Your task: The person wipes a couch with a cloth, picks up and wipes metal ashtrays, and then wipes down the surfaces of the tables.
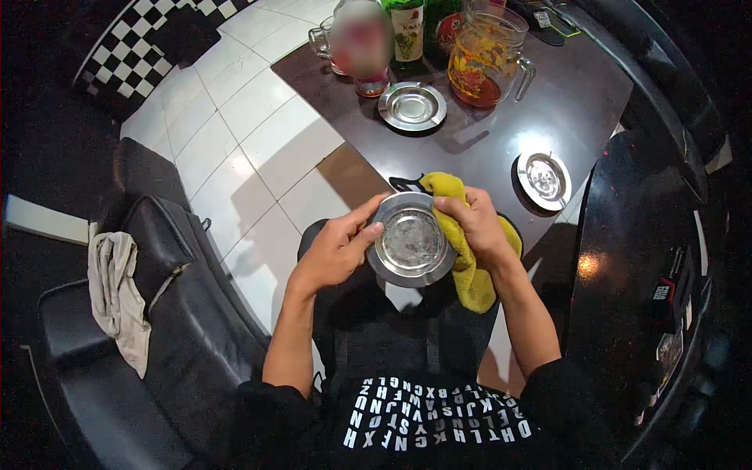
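A round metal ashtray (pixel 409 240) is held up over my lap, its hollow facing me; the bottom looks smudged. My left hand (pixel 338 244) grips its left rim, thumb on the front face. My right hand (pixel 475 222) is closed on a yellow cloth (pixel 472 283) at the ashtray's upper right rim, and the cloth hangs down along that side. On the dark table ahead lie a second metal ashtray (pixel 412 106) and a third metal ashtray (pixel 544 181), both apart from my hands.
A glass pitcher (pixel 484 66) with some red liquid, a green bottle (pixel 406 31) and glass mugs (pixel 321 39) stand at the table's far side. A black sofa (pixel 200 313) with a pale cloth (pixel 117 294) is at left. A dark glossy surface (pixel 619 235) is at right.
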Demonstrator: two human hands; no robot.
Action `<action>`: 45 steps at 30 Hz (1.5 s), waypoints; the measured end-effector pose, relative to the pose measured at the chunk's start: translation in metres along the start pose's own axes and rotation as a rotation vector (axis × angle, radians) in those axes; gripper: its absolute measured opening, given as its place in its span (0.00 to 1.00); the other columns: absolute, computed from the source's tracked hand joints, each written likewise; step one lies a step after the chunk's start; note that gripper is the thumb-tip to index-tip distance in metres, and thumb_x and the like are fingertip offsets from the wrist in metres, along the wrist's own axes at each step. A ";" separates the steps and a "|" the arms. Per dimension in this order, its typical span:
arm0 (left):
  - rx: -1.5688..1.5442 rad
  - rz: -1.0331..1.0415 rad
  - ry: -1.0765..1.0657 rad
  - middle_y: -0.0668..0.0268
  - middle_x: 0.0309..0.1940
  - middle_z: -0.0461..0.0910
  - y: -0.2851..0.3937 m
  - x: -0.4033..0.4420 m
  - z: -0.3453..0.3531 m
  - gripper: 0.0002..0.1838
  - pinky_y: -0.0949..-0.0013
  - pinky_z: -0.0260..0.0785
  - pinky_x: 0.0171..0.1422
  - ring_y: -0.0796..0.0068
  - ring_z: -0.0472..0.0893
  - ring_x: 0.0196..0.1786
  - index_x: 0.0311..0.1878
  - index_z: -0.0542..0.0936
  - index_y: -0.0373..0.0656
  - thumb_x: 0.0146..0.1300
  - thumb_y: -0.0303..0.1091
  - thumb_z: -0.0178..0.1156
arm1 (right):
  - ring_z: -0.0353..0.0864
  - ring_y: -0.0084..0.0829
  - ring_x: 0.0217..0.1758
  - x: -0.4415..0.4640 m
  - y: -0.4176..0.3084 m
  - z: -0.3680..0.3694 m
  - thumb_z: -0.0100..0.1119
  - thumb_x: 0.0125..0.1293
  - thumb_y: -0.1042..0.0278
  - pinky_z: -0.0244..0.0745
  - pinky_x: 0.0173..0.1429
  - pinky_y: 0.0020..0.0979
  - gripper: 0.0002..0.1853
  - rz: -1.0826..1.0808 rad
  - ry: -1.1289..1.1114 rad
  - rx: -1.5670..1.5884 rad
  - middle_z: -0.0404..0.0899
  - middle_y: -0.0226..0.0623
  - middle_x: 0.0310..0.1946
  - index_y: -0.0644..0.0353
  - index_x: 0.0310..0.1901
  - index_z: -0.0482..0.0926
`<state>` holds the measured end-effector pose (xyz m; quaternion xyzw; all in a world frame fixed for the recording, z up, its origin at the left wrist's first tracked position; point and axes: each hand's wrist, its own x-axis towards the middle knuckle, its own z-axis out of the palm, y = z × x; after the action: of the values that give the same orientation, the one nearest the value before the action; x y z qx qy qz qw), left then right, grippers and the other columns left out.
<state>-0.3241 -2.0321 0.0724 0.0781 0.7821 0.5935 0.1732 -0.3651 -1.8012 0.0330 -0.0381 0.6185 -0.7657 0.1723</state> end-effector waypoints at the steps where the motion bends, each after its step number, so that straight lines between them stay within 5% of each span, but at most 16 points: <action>1: -0.008 0.014 0.075 0.77 0.25 0.72 -0.004 0.001 0.001 0.26 0.81 0.59 0.26 0.89 0.64 0.22 0.68 0.65 0.40 0.70 0.38 0.53 | 0.74 0.15 0.29 0.002 0.004 -0.001 0.58 0.64 0.66 0.68 0.33 0.21 0.10 -0.016 0.032 0.017 0.79 0.25 0.30 0.65 0.41 0.80; 10: -0.339 0.037 0.458 0.67 0.24 0.78 -0.014 -0.002 0.035 0.27 0.78 0.70 0.29 0.81 0.78 0.25 0.67 0.64 0.35 0.70 0.37 0.55 | 0.72 0.15 0.25 0.006 0.010 0.001 0.57 0.66 0.65 0.66 0.29 0.21 0.09 -0.065 0.197 0.076 0.78 0.25 0.26 0.63 0.37 0.80; 14: -0.301 0.012 0.442 0.68 0.29 0.78 -0.020 -0.002 0.033 0.26 0.77 0.70 0.30 0.82 0.77 0.25 0.67 0.64 0.35 0.70 0.37 0.54 | 0.73 0.15 0.27 0.003 0.006 0.003 0.57 0.66 0.64 0.67 0.30 0.22 0.09 -0.085 0.164 0.041 0.78 0.25 0.28 0.63 0.38 0.79; 20: -0.203 0.081 0.345 0.76 0.23 0.69 -0.032 -0.003 0.018 0.26 0.81 0.61 0.28 0.88 0.66 0.23 0.69 0.64 0.37 0.72 0.38 0.52 | 0.74 0.16 0.28 0.003 0.002 0.008 0.59 0.66 0.65 0.68 0.31 0.22 0.09 -0.049 0.131 0.081 0.78 0.26 0.29 0.63 0.39 0.79; 41: -0.043 0.082 -0.295 0.75 0.32 0.76 -0.012 0.012 -0.018 0.26 0.81 0.62 0.30 0.89 0.67 0.27 0.67 0.68 0.40 0.68 0.38 0.56 | 0.75 0.15 0.32 0.005 0.002 -0.002 0.62 0.63 0.65 0.70 0.36 0.21 0.10 0.025 -0.193 -0.154 0.80 0.26 0.31 0.64 0.39 0.81; 45: -0.067 -0.067 -0.290 0.73 0.29 0.76 0.007 0.008 -0.024 0.24 0.82 0.62 0.27 0.87 0.70 0.24 0.64 0.71 0.38 0.68 0.36 0.57 | 0.73 0.15 0.29 0.003 -0.003 0.006 0.60 0.65 0.62 0.68 0.34 0.20 0.11 -0.008 0.019 -0.026 0.79 0.24 0.29 0.62 0.39 0.80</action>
<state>-0.3409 -2.0492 0.0828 0.1310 0.7307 0.5956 0.3068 -0.3670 -1.8071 0.0364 -0.0356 0.6297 -0.7587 0.1630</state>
